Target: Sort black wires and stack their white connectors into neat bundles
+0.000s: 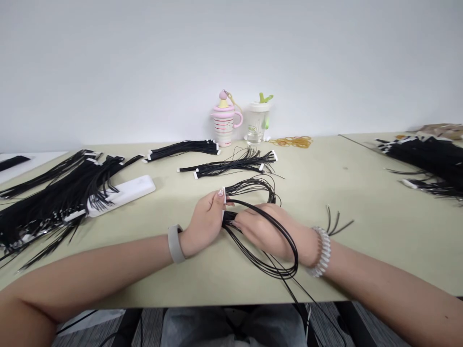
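Note:
My left hand (pixel 207 219) pinches the white connector end of a black cable bundle (pixel 280 231) near the front middle of the table. The bundle loops out to the right, and a few strands hang over the front edge. My right hand (pixel 269 231) is closed on the same cables just right of the connector, its fingertips partly hidden behind them. Just behind my hands curve more thin black wires (pixel 253 185).
Black cable bundles lie on the table (pixel 361 193): a large pile (pixel 47 202) over a white box (pixel 135 190) at left, smaller ones (pixel 231 166) behind, another pile (pixel 434 156) at right. A pink cup (pixel 223 126), a clear cup (pixel 257 124) and rubber bands (pixel 294 141) stand or lie by the wall.

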Demonstrator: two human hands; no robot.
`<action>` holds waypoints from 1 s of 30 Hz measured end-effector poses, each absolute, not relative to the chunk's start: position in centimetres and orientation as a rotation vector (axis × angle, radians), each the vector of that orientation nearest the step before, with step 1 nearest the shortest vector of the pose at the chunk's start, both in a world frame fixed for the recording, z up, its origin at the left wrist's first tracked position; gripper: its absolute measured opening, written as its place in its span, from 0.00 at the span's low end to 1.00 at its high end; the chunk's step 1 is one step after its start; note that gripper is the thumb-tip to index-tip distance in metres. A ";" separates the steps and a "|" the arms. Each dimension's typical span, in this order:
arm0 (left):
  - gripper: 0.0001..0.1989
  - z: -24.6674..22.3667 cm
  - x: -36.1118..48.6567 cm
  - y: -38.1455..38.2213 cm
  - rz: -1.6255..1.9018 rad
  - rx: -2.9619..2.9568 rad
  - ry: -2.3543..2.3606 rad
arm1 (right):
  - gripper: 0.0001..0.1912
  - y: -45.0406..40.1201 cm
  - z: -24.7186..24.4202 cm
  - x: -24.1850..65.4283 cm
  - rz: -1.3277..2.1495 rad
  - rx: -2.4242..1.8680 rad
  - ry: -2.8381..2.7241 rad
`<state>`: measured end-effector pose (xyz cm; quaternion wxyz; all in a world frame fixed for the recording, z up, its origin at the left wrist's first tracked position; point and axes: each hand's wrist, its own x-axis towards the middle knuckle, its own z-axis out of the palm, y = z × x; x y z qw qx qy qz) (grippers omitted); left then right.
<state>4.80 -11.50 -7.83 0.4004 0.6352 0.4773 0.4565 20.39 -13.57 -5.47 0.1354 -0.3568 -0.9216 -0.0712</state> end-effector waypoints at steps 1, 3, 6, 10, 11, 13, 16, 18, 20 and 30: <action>0.18 -7.7 4.8 -11.5 1.156 1.613 1.228 | 0.10 -13.5 -5.5 20.5 -0.225 -1.047 -2.671; 0.18 -7.6 4.9 -11.6 1.164 1.632 1.264 | 0.10 -13.3 -5.6 20.9 -0.265 -1.093 -2.665; 0.18 -7.5 4.9 -11.6 1.163 1.651 1.282 | 0.12 -13.1 -5.6 21.4 -0.235 -1.102 -2.651; 0.18 -7.3 4.9 -11.6 1.162 1.647 1.280 | 0.15 -13.2 -5.4 21.3 -0.129 -1.020 -2.658; 0.18 -7.3 5.0 -11.7 1.161 1.642 1.281 | 0.15 -13.2 -5.4 21.2 -0.128 -1.010 -2.663; 0.18 -7.3 5.0 -11.7 1.155 1.635 1.288 | 0.13 -13.3 -5.4 21.0 -0.157 -1.012 -2.672; 0.18 -7.3 4.9 -11.7 1.152 1.649 1.291 | 0.12 -13.2 -5.5 21.0 -0.168 -1.045 -2.674; 0.18 -7.4 4.9 -11.6 1.159 1.659 1.292 | 0.14 -13.2 -5.5 21.1 -0.118 -1.034 -2.679; 0.19 -7.4 4.8 -11.6 1.163 1.660 1.292 | 0.15 -13.1 -5.5 21.2 -0.075 -1.021 -2.689; 0.17 -7.7 4.8 -11.5 1.140 1.690 1.284 | 0.15 -13.2 -5.5 21.1 0.010 -0.981 -2.690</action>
